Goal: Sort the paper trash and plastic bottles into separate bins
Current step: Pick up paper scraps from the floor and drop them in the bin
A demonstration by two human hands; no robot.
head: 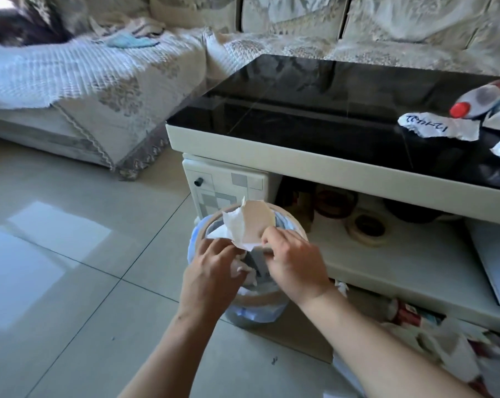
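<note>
A round bin with a tan rim and a pale blue liner stands on the floor by the table's corner. Both hands are over its mouth. My right hand pinches a torn piece of beige and white paper that sticks up above the rim. My left hand is closed on crumpled white paper at the bin's mouth. On the black table top at the right lie a plastic bottle with a red cap and a torn paper scrap with writing.
The low table with a cream edge and lower shelf stands just behind the bin. A second container of mixed trash sits at the lower right. A covered sofa runs along the back. Tiled floor spreads to the left.
</note>
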